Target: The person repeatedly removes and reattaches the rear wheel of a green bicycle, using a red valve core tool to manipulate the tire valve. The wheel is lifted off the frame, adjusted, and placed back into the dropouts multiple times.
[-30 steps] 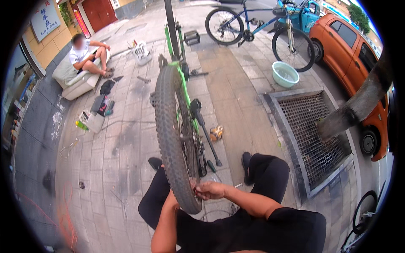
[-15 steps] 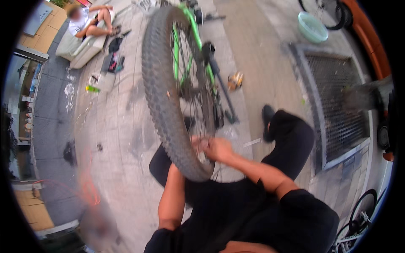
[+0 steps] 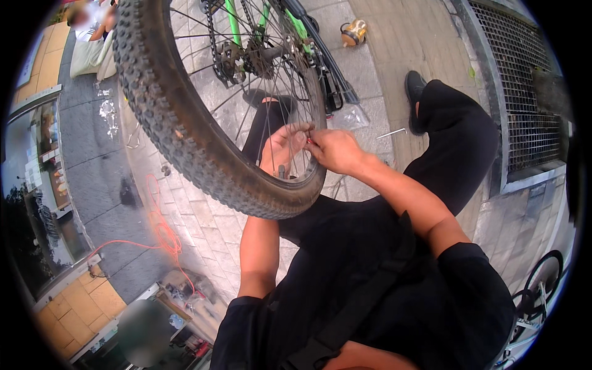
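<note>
A bicycle wheel with a knobbly black tyre (image 3: 154,105) stands tilted in front of me, its spokes around a hub and sprockets (image 3: 256,58), with the green frame (image 3: 233,24) behind. My left hand (image 3: 280,148) reaches in from behind the tyre, fingers closed among the spokes by the rim; what they hold is too small to make out. From the right, my right hand (image 3: 336,151) pinches a small red object (image 3: 309,140) at a spoke, touching my left fingertips. A short valve stem (image 3: 281,170) sticks up from the rim just below my left hand.
A seated person (image 3: 92,24) is at the upper left. An orange hose (image 3: 166,237) coils by a glass front. A metal grate (image 3: 512,98) lies right, a bicycle (image 3: 539,290) lower right. A hex key (image 3: 391,132), plastic bag (image 3: 348,116) and yellow object (image 3: 353,32) lie beyond the wheel.
My view has tipped down onto the wheel, so it appears larger and higher in the picture. My hands stay together at the rim and spokes.
</note>
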`<act>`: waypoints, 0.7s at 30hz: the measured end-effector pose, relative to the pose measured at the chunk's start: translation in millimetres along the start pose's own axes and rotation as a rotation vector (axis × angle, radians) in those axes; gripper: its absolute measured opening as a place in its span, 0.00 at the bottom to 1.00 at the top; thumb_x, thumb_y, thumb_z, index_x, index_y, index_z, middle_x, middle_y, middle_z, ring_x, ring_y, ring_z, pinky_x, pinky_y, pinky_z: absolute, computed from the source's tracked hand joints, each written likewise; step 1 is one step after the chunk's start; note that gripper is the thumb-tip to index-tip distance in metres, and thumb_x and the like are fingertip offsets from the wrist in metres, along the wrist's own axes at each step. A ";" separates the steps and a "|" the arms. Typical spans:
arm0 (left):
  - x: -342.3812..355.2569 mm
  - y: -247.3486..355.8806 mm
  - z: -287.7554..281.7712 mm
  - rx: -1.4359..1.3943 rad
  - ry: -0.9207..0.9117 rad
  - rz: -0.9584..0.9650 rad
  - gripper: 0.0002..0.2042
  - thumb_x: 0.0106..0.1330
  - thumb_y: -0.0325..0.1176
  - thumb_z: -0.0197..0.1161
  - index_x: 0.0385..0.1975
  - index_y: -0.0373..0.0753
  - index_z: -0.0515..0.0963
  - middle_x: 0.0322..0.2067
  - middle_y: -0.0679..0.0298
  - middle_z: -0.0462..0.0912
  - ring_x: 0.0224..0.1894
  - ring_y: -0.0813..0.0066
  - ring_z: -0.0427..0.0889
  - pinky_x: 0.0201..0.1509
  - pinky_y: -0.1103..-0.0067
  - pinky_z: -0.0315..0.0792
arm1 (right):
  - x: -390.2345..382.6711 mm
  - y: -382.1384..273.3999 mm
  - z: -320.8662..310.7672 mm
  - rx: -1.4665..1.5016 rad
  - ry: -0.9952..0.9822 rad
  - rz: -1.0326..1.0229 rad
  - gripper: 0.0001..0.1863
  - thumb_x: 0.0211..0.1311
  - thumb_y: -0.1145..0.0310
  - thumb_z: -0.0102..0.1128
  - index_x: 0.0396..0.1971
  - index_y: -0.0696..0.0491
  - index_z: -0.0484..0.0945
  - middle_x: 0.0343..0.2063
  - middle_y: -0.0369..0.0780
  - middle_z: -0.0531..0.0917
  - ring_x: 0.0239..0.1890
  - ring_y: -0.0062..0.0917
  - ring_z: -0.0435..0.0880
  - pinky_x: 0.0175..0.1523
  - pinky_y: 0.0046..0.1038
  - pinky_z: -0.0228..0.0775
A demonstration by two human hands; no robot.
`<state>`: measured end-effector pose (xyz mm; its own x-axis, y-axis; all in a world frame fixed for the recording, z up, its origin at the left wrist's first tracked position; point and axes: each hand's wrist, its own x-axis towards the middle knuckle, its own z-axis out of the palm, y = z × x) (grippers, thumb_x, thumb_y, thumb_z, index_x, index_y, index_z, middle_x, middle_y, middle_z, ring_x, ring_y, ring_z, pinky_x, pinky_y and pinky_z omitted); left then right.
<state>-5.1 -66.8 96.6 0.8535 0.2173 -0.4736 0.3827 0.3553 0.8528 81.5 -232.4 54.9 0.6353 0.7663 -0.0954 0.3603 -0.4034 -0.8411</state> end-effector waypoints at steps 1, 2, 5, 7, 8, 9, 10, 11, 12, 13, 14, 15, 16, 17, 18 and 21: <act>0.5 -1.4 0.4 0.023 0.010 0.002 0.19 0.73 0.35 0.67 0.57 0.27 0.77 0.58 0.52 0.82 0.59 0.65 0.81 0.68 0.69 0.71 | -0.9 2.4 2.6 -0.014 0.029 -0.064 0.14 0.68 0.59 0.62 0.33 0.56 0.82 0.31 0.50 0.86 0.36 0.51 0.87 0.41 0.51 0.78; 2.1 -2.1 0.7 0.043 0.023 0.010 0.19 0.73 0.35 0.68 0.56 0.27 0.78 0.58 0.52 0.83 0.58 0.66 0.81 0.68 0.69 0.71 | 0.2 1.7 1.6 -0.016 0.028 -0.104 0.13 0.68 0.60 0.62 0.32 0.56 0.81 0.31 0.50 0.86 0.37 0.50 0.87 0.41 0.51 0.78; 2.5 4.2 4.2 0.107 0.047 -0.001 0.19 0.73 0.35 0.68 0.56 0.28 0.78 0.57 0.53 0.83 0.58 0.67 0.81 0.67 0.70 0.71 | 5.5 3.0 -0.2 -0.009 0.025 -0.201 0.13 0.69 0.61 0.62 0.33 0.56 0.81 0.31 0.49 0.86 0.37 0.49 0.86 0.41 0.50 0.78; 4.6 7.4 3.4 0.129 0.017 -0.022 0.18 0.74 0.36 0.68 0.56 0.29 0.78 0.58 0.53 0.82 0.58 0.67 0.81 0.68 0.70 0.70 | 11.9 10.2 4.5 0.012 0.020 -0.238 0.13 0.69 0.60 0.62 0.35 0.56 0.82 0.31 0.49 0.86 0.37 0.49 0.86 0.42 0.49 0.78; 5.8 5.5 -1.5 0.123 -0.010 -0.033 0.18 0.74 0.36 0.68 0.56 0.30 0.78 0.58 0.52 0.82 0.59 0.67 0.81 0.69 0.69 0.70 | 12.7 10.4 1.2 0.087 -0.012 -0.181 0.14 0.69 0.60 0.62 0.36 0.57 0.83 0.32 0.49 0.86 0.37 0.49 0.86 0.42 0.48 0.79; 7.2 4.6 -5.8 0.116 -0.037 -0.045 0.18 0.74 0.36 0.68 0.56 0.30 0.79 0.59 0.52 0.82 0.59 0.67 0.80 0.69 0.69 0.69 | 12.6 10.4 -5.3 0.162 -0.044 -0.124 0.15 0.69 0.59 0.62 0.37 0.58 0.84 0.33 0.50 0.87 0.37 0.49 0.87 0.42 0.48 0.79; 9.2 4.4 -9.8 0.105 -0.056 -0.035 0.18 0.74 0.36 0.68 0.56 0.31 0.79 0.59 0.52 0.81 0.60 0.66 0.80 0.70 0.68 0.69 | 13.3 13.2 -9.6 0.236 -0.077 -0.065 0.16 0.68 0.59 0.62 0.38 0.59 0.86 0.33 0.51 0.87 0.36 0.50 0.87 0.43 0.47 0.79; 10.5 5.8 -10.3 0.094 -0.078 -0.031 0.17 0.74 0.36 0.67 0.55 0.31 0.79 0.60 0.51 0.81 0.61 0.66 0.80 0.71 0.68 0.68 | 13.5 29.1 -7.4 0.268 -0.054 -0.066 0.16 0.71 0.60 0.62 0.41 0.59 0.86 0.29 0.47 0.88 0.31 0.41 0.88 0.39 0.39 0.80; 10.8 5.8 -11.9 0.078 -0.095 -0.026 0.17 0.74 0.36 0.67 0.55 0.31 0.79 0.61 0.51 0.80 0.61 0.66 0.79 0.71 0.67 0.68 | 12.6 27.9 -16.5 0.446 -0.149 0.048 0.15 0.72 0.60 0.62 0.40 0.59 0.86 0.28 0.44 0.87 0.29 0.35 0.87 0.37 0.36 0.79; 8.8 6.5 -12.5 0.078 -0.096 -0.045 0.16 0.75 0.35 0.67 0.55 0.31 0.79 0.62 0.51 0.79 0.63 0.64 0.78 0.73 0.66 0.67 | 11.4 26.9 -27.9 0.623 -0.245 0.166 0.15 0.74 0.61 0.62 0.39 0.58 0.86 0.27 0.41 0.87 0.28 0.30 0.87 0.36 0.33 0.79; 9.5 5.8 -11.4 0.074 -0.090 -0.045 0.16 0.75 0.35 0.66 0.55 0.31 0.78 0.62 0.51 0.79 0.64 0.64 0.78 0.73 0.66 0.67 | 11.4 23.7 -39.6 0.795 -0.333 0.287 0.14 0.75 0.61 0.62 0.39 0.58 0.86 0.26 0.38 0.86 0.27 0.25 0.86 0.35 0.29 0.79; 9.7 4.7 -10.5 0.070 -0.084 -0.044 0.16 0.75 0.35 0.66 0.55 0.31 0.78 0.62 0.50 0.79 0.64 0.64 0.78 0.73 0.66 0.67 | 11.1 22.6 -44.2 0.866 -0.401 0.277 0.13 0.78 0.64 0.60 0.40 0.58 0.86 0.27 0.32 0.84 0.28 0.15 0.82 0.34 0.22 0.77; 8.9 3.5 -9.6 0.065 -0.076 -0.044 0.16 0.75 0.34 0.66 0.56 0.31 0.78 0.62 0.50 0.79 0.64 0.64 0.78 0.73 0.66 0.67 | 8.5 22.8 -40.5 0.924 -0.421 0.251 0.12 0.78 0.64 0.59 0.41 0.58 0.86 0.27 0.32 0.84 0.28 0.15 0.83 0.34 0.22 0.77; 7.8 3.3 -7.8 0.058 -0.056 -0.054 0.17 0.75 0.34 0.66 0.56 0.31 0.77 0.61 0.51 0.80 0.63 0.63 0.79 0.71 0.66 0.70 | 5.9 20.3 -35.4 0.985 -0.438 0.221 0.12 0.78 0.65 0.59 0.42 0.58 0.85 0.28 0.33 0.84 0.29 0.16 0.83 0.34 0.23 0.78; 8.0 3.2 -7.5 0.072 -0.054 -0.055 0.17 0.75 0.34 0.66 0.57 0.30 0.77 0.61 0.51 0.80 0.63 0.62 0.80 0.70 0.67 0.71 | 3.4 16.9 -31.4 1.045 -0.455 0.192 0.12 0.78 0.65 0.58 0.42 0.58 0.85 0.29 0.33 0.85 0.29 0.16 0.84 0.35 0.23 0.78; 9.7 4.9 -8.1 0.080 -0.063 -0.066 0.19 0.75 0.35 0.67 0.57 0.29 0.76 0.61 0.51 0.80 0.62 0.60 0.82 0.68 0.66 0.74 | -0.3 10.6 -20.8 1.085 -0.464 0.236 0.10 0.79 0.68 0.57 0.44 0.58 0.84 0.31 0.33 0.85 0.31 0.17 0.84 0.36 0.22 0.77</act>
<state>2.2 -55.5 94.4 0.8450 0.1370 -0.5169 0.4639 0.2932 0.8360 99.3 -247.3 57.1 0.2213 0.9271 -0.3027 -0.6358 -0.0982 -0.7656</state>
